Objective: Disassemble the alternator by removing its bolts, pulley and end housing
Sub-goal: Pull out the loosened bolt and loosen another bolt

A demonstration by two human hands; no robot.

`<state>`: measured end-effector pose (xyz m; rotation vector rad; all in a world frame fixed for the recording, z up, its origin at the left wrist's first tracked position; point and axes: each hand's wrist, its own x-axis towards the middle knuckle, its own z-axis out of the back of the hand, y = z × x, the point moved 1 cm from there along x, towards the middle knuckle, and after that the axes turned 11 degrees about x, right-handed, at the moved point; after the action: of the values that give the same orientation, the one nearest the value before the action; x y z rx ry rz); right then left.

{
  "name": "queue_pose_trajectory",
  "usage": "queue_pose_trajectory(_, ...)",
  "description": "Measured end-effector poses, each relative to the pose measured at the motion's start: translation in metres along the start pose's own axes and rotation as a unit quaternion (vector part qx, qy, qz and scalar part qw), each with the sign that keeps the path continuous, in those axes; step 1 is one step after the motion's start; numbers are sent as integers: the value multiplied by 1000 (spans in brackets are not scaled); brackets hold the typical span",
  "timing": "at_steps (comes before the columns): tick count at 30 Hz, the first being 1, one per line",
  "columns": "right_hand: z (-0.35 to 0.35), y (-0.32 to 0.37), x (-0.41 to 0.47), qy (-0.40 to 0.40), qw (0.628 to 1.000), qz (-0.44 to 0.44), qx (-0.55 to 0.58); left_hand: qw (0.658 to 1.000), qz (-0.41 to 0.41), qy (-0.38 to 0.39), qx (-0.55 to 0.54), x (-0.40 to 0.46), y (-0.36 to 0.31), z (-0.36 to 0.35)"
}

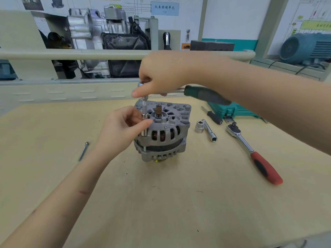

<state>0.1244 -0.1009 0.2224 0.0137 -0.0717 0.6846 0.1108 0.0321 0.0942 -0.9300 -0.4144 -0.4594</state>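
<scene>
The alternator (162,131) stands on end in the middle of the bench (161,203), pulley (159,160) down against the wood and the open end housing (166,111) facing up, its copper windings showing through the slots. A long socket extension (144,120) runs straight down at the near-left edge of the housing. The right hand (161,74) is curled over the head of a green-handled ratchet (206,94) on top of that extension, index finger stretched out to the left; the handle sticks out to the right under the wrist. The left hand (123,127) pinches the extension low down between thumb and curled fingers, close against the housing.

One long bolt (83,151) lies loose on the bench, well to the left of the alternator. To the right sit a short socket (199,126) and, just beside it, a jointed extension bar (209,130). Farther right lies a red-handled ratchet (254,154). Behind these a small screwdriver (213,116) rests next to a green tool case (232,110).
</scene>
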Motion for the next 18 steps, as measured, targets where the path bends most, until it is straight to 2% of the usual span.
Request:
queue_pose_trajectory(3,0,0,-1,7,1000,8,14,1000,-4,-2,20,-1,0,0)
queue_pose_trajectory(8,9,5,-6,60,996,32,49,997,-18,70,-15,-1,0,7)
queue_pose_trajectory(15,22,3,-18,112,987,9,116,998,-35,43,-40,1,0,5)
queue_pose_trajectory(18,23,6,-17,95,991,31,91,998,-29,35,-37,1,2,3)
